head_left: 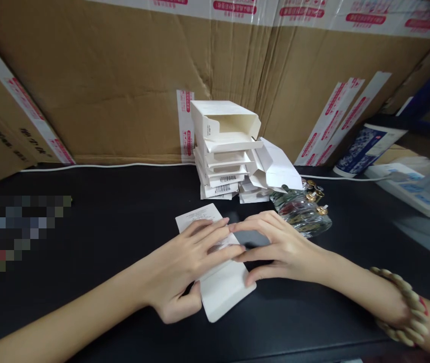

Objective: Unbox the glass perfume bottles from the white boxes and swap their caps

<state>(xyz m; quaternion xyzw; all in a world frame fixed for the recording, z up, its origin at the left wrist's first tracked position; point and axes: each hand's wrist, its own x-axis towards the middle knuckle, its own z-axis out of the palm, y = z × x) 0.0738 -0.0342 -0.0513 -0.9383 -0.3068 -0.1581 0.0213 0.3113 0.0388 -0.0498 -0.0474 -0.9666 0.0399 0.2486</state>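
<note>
A flattened white carton (227,292) lies slantwise on the black tabletop, with small print on its upper panel. Across its middle my left hand (190,254) rests palm down, fingers stretched out and the thumb at the carton's left edge. My right hand (275,244) is at the right edge, its fingers spread and curved. Its fingertips touch the carton near my left fingers, and the thumb meets the edge lower down. My fingers cover the carton's middle part.
White cartons (220,126) stand stacked behind my hands, the top one open-ended. Beside them are another open carton (277,164) and several clear pouches (302,214) with gold-coloured tops. A blue patterned cup (362,146) stands right, before the cardboard wall (124,75). A white cable (124,165) runs behind.
</note>
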